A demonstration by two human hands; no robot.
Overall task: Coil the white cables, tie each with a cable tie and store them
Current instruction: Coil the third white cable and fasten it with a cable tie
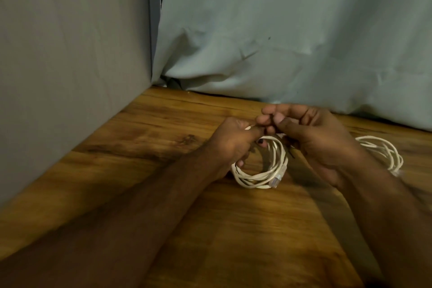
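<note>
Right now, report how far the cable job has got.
Done: one white coil lies on the wooden table past the right wrist; whether it is tied is unclear. In hand: the left hand holds a second coil while the right hand works a thin dark strip, probably the tie. Left: finishing that tie and storing both; no container shows.

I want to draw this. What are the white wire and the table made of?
The coiled white cable looks like smooth plastic-coated wire with a slight sheen, ending in a clear plastic plug. The table looks like wood or a wood-print surface: brown grain streaks and dark knots show, but which one is unclear.
</note>
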